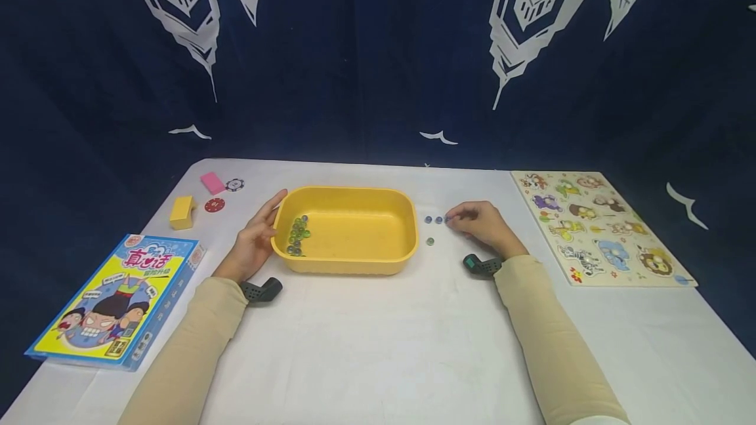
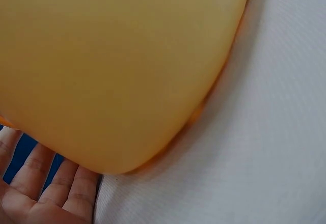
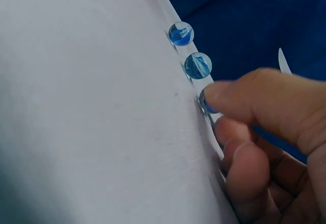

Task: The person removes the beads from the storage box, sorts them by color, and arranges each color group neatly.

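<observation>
A yellow plastic basin (image 1: 354,263) stands mid-table, with several green and blue glass marbles (image 1: 298,231) gathered at its left end. My left hand (image 1: 252,241) touches that end, its fingers fairly straight along the outside wall; in the left wrist view the basin (image 2: 117,81) hides the fingertips. To the basin's right, my right hand (image 1: 481,223) pinches a blue marble (image 3: 204,101) between thumb and forefinger, down on the white cloth. Two more blue marbles (image 3: 197,65) line up beside it, and a greenish marble (image 1: 430,241) lies just nearer to me.
On the left lie a blue-and-yellow game box (image 1: 112,300), a yellow block (image 1: 182,212), a pink block (image 1: 212,182), a red chip (image 1: 214,205) and a black-and-white chip (image 1: 235,185). An animal puzzle board (image 1: 602,228) lies at the right. A dark blue curtain (image 1: 378,84) hangs behind.
</observation>
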